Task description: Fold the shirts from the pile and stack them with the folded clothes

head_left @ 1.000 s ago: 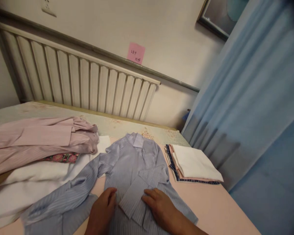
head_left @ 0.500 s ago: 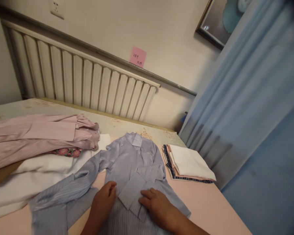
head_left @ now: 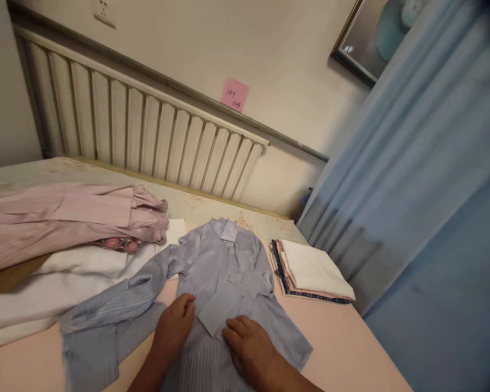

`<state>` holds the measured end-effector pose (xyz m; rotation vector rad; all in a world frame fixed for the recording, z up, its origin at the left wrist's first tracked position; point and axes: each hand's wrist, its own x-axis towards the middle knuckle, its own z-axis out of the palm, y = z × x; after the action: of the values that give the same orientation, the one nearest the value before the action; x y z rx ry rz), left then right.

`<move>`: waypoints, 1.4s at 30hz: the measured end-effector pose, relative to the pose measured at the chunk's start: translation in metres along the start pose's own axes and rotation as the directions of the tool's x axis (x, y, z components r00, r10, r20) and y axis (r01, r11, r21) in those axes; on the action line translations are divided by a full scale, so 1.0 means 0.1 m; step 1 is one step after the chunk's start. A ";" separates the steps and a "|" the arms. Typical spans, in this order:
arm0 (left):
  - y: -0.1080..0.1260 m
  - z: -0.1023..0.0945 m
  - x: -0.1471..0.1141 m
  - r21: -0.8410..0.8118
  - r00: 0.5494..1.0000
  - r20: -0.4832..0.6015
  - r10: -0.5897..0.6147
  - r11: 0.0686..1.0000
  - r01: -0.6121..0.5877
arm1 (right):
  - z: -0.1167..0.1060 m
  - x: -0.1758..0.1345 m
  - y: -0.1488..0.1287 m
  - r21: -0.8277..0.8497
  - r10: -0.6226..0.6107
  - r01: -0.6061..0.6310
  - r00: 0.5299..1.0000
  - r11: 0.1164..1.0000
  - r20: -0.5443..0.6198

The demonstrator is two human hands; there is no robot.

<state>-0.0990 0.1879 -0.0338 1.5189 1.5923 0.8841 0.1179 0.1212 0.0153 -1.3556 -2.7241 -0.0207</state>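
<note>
A blue-grey striped long-sleeved shirt (head_left: 212,267) lies spread on the pink surface, collar toward the wall. One sleeve reaches out to the left, its wide cuff (head_left: 90,354) near the front. The other sleeve is folded across the shirt's front, with its cuff (head_left: 219,311) over the middle. My right hand (head_left: 249,345) is on the lower end of this cuff, fingers bent and closed on the cloth; its palm hides part of it. My left hand (head_left: 175,322) is at the shirt's left side, fingers curled in, with nothing visible in them.
To the left lies a heap of clothes with a pink striped garment (head_left: 73,209) on top and white cloth (head_left: 81,283) below. A folded stack (head_left: 314,268), white on top, sits at the right beside a blue curtain (head_left: 351,179). A radiator (head_left: 147,128) lines the wall behind.
My right hand has moved slightly left and covers more of the folded sleeve's cuff. My left hand stays by the shirt's left side. The view has shifted a little.
</note>
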 end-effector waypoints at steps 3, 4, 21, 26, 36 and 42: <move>-0.03 0.02 0.02 0.018 1.000 -0.016 0.011 1.000 -0.011 | 0.10 0.04 0.03 -0.040 0.018 -0.021 0.998 0.999 -0.065; -0.04 0.02 0.02 0.024 1.000 -0.020 0.018 1.000 -0.017 | 0.11 0.05 0.04 -0.048 0.030 -0.034 0.997 0.998 -0.078; 0.02 -0.01 -0.01 0.028 1.000 -0.014 0.010 1.000 -0.010 | -0.75 0.47 1.00 0.567 0.513 -0.230 0.754 0.791 -0.410; 0.01 0.00 -0.01 -0.002 1.000 -0.020 0.015 1.000 -0.015 | -1.87 0.40 1.87 0.697 0.688 -0.255 0.564 0.670 -0.456; 0.09 -0.05 -0.04 0.021 1.000 -0.002 -0.003 1.000 0.003 | -2.86 0.21 2.63 0.726 0.705 -0.040 0.283 0.686 -0.650; 0.05 -0.02 0.00 0.030 1.000 0.001 -0.008 1.000 0.008 | -3.09 0.18 2.85 0.693 0.688 -0.027 0.147 0.721 -0.710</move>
<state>-0.0980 0.1881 -0.0287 1.5328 1.6162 0.8579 0.3593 0.2903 0.3150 -1.1663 -1.0936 -0.0321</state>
